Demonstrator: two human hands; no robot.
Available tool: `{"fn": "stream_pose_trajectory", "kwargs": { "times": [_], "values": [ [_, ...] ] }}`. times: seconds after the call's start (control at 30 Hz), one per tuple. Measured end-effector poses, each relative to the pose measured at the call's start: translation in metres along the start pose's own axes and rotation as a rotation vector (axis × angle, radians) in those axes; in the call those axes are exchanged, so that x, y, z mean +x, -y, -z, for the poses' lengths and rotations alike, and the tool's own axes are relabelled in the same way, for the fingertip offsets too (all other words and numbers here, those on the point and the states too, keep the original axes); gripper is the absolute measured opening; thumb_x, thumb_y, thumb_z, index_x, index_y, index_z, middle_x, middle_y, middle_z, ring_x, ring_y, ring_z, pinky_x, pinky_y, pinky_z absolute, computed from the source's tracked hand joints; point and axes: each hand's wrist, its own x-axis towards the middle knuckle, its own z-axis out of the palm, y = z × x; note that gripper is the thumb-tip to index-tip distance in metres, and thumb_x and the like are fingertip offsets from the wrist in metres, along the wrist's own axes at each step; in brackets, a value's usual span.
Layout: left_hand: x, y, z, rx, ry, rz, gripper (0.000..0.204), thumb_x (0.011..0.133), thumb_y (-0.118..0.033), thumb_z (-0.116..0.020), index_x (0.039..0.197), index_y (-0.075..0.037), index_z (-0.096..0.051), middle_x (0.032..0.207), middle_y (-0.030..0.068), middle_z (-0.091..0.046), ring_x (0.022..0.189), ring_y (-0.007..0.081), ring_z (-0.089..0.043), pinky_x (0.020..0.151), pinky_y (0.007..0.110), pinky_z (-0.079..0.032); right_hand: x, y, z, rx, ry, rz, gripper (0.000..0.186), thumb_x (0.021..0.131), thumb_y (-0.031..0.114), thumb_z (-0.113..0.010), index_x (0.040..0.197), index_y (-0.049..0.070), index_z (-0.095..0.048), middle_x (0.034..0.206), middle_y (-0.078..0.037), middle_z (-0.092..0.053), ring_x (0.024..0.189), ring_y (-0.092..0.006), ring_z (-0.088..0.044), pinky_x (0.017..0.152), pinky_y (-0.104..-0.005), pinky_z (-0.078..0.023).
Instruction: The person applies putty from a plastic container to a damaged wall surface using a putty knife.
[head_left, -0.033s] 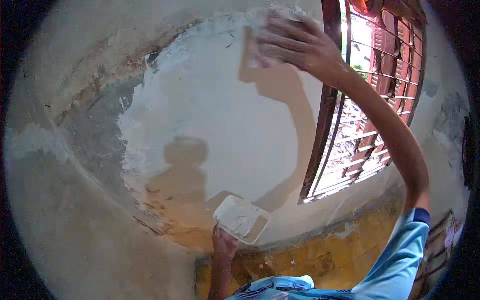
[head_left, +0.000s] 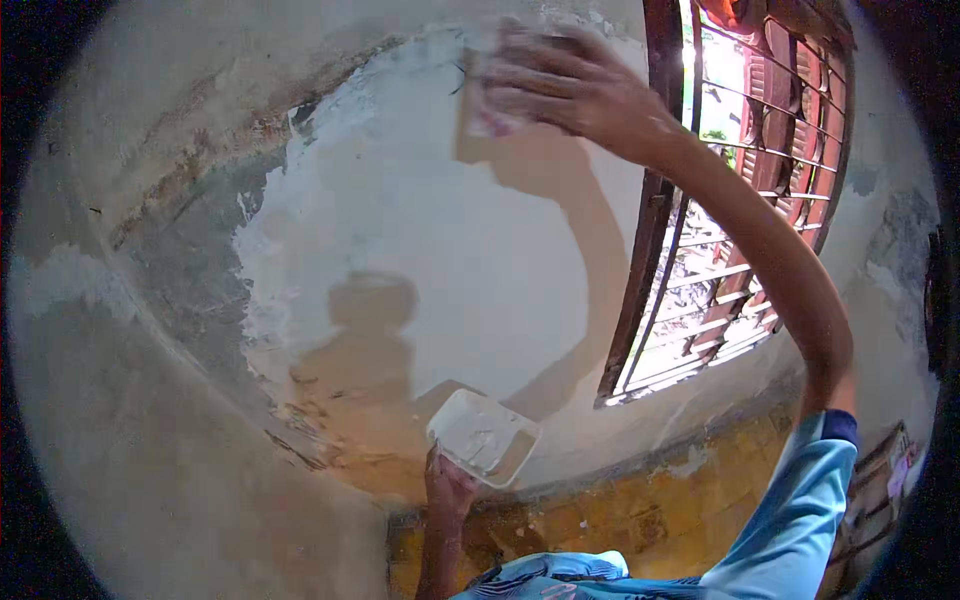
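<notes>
Where the wall is already white: a broad patch [head_left: 470, 250], looking smooth in its middle, reaches from near the window [head_left: 715, 240] towards the left; I judge that this main part is mostly done.
Ragged left border: white coat is thin and uneven there, and beyond it a grey band [head_left: 200, 275] stays bare; if the coat should go so far, this is left.
Upper edge: rough, stained plaster [head_left: 190, 140] lies uncovered above the patch, and a small dark mark [head_left: 459, 82] shows on the white.
Right hand [head_left: 560, 85]: raised to the top of the patch, its fingers closed over a pale flat tool [head_left: 492, 115]; because of blur, I cannot say surely whether the tool touches the wall.
Left hand [head_left: 452, 487]: low, curled round the near left corner of a white container [head_left: 448, 417], which it holds tilted before the wall.
White paste [head_left: 487, 446]: some remains inside the container, so material seems not finished.
Since the earlier frame: the right hand and tool have moved leftwards, nearer to the dark mark, and their shadow followed; the container is almost at the same place, and the white area shows no clear growth.
</notes>
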Motion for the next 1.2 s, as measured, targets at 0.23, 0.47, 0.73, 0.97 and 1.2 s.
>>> {"fn": "stream_pose_trajectory", "kwargs": {
  "times": [0.23, 0.47, 0.73, 0.97, 1.2],
  "values": [
    [0.016, 0.033, 0.03, -0.245, -0.058, 0.028, 0.047, 0.099, -0.038, -0.041, 0.129, -0.003, -0.047, 0.114, 0.0136, -0.063, 0.09, 0.0272, -0.067, 0.077, 0.047, -0.059, -0.022, -0.014, -0.046, -0.009, 0.064, -0.02, 0.052, 0.081, 0.032, -0.061, 0.131, 0.026, -0.053, 0.146, 0.008, -0.041, 0.139, -0.0138, -0.03, 0.116, -0.0411, -0.022],
    [0.014, 0.029, 0.016, -0.189, 0.053, 0.012, 0.049, 0.098, -0.039, -0.042, 0.135, -0.007, -0.043, 0.13, 0.0139, -0.054, 0.115, 0.0291, -0.057, 0.093, 0.046, -0.051, -0.132, -0.07, -0.006, -0.109, 0.248, -0.106, 0.042, 0.086, 0.02, -0.056, 0.128, 0.023, -0.054, 0.143, 0.006, -0.044, 0.138, -0.0148, -0.031, 0.116, -0.0418, -0.023],
    [0.003, 0.029, 0.003, -0.2, 0.092, -0.01, 0.053, 0.097, -0.04, -0.042, 0.139, -0.007, -0.038, 0.136, 0.015, -0.048, 0.121, 0.0318, -0.052, 0.098, 0.048, -0.048, -0.004, -0.015, 0.0, 0.096, -0.027, 0.012, 0.046, 0.084, 0.02, -0.063, 0.129, 0.015, -0.056, 0.139, -0.003, -0.051, 0.131, -0.0216, -0.045, 0.114, -0.0482, -0.024],
    [0.006, 0.032, 0.015, -0.129, 0.109, -0.049, 0.053, 0.099, -0.04, -0.039, 0.138, -0.006, -0.037, 0.134, 0.0156, -0.05, 0.12, 0.0315, -0.053, 0.096, 0.047, -0.051, -0.011, -0.02, -0.039, -0.03, 0.028, 0.01, 0.056, 0.085, 0.03, -0.055, 0.14, 0.03, -0.041, 0.146, 0.007, -0.04, 0.137, -0.0181, -0.033, 0.115, -0.0422, -0.023],
    [0.004, 0.02, 0.011, -0.137, 0.078, -0.069, 0.052, 0.098, -0.04, -0.041, 0.136, -0.005, -0.04, 0.132, 0.015, -0.052, 0.117, 0.0299, -0.055, 0.094, 0.045, -0.051, -0.047, -0.052, -0.001, -0.194, 0.139, -0.075, 0.051, 0.084, 0.03, -0.058, 0.133, 0.022, -0.051, 0.143, 0.004, -0.046, 0.136, -0.0172, -0.036, 0.114, -0.044, -0.023]
  ]
}}
